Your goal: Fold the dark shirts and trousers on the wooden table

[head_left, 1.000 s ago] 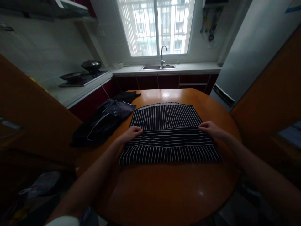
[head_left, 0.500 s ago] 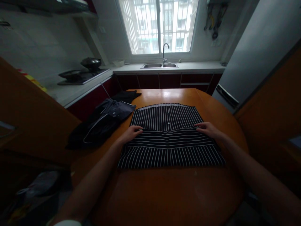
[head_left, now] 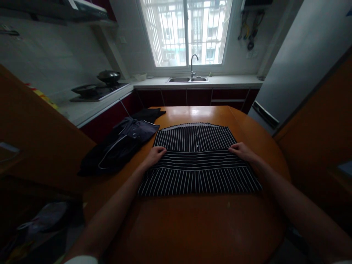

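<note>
A black garment with white stripes, which looks like a shirt [head_left: 195,179], lies folded over on the wooden table before me. Its upper layer has vertical stripes and a small button; across the middle runs a band of horizontal stripes. My left hand [head_left: 156,154] pinches the left end of the fold at the top of that band. At the right end of the same fold, my right hand [head_left: 242,151] is closed on the cloth, thumb and fingers together. Between the hands the fold edge runs nearly straight.
Dark clothes with white piping [head_left: 123,143] lie heaped on the left of the wooden table [head_left: 187,227]. Behind stand a counter with a sink [head_left: 178,79], and a stove with a lidded pan [head_left: 108,76] at left. A grey fridge [head_left: 297,58] rises at right.
The fold edge between my hands has become straighter and flatter. Both hands stay at the same ends of the fold, fingers closed tighter. The view has tilted up slightly.
</note>
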### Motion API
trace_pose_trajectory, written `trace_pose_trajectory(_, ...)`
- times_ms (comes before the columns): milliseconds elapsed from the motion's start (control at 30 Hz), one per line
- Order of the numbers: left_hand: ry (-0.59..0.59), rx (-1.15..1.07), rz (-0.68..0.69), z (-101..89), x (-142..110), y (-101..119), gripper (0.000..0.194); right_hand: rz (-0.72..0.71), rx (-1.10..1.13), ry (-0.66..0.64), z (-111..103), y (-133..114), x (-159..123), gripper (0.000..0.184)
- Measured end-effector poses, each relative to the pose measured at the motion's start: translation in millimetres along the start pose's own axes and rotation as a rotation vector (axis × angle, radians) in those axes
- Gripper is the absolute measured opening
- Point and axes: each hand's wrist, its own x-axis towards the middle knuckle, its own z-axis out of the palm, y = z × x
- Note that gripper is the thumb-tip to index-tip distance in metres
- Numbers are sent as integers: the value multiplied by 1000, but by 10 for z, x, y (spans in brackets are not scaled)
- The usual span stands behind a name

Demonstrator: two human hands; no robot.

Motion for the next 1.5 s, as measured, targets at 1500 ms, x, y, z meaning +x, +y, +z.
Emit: trace_pose_trajectory(1500, 8, 573, -24, 616, -267, 240, 64, 76, -631, 156, 615, -1, 142, 68)
